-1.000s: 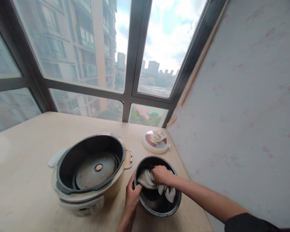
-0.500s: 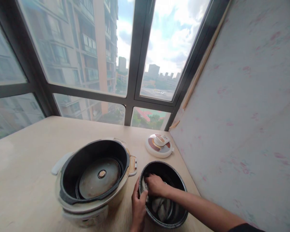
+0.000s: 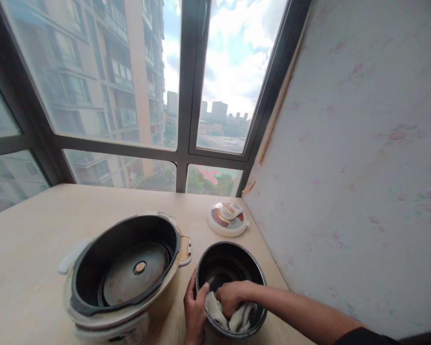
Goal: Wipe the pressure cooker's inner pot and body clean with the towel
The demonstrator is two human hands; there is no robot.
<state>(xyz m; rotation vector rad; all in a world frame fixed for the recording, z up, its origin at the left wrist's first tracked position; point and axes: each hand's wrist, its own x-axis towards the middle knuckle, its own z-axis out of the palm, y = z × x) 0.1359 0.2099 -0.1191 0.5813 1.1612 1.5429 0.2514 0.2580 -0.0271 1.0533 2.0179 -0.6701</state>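
A black inner pot (image 3: 233,258) stands at the lower middle, its mouth facing up. My left hand (image 3: 196,309) grips its left rim, thumb over the edge and fingers round the outside. Inside, my right hand (image 3: 232,297) presses a whitish cloth (image 3: 215,309) against the near part of the pot; its fingers are curled into the cloth and partly hidden. Left of the pot is the pressure cooker body (image 3: 73,306), open on top, with a metal heating plate (image 3: 125,282) and a small round centre piece visible in it.
The cooker's lid (image 3: 228,219), white with brown and grey panels, lies behind the pot. A flower-patterned wall (image 3: 345,191) runs close along the right. Dark-framed windows (image 3: 183,153) border the back of the pale countertop (image 3: 25,249).
My right hand has moved the cloth from the pot's left inner wall towards its near side. My left hand keeps its hold on the rim. The whole view has shifted slightly.
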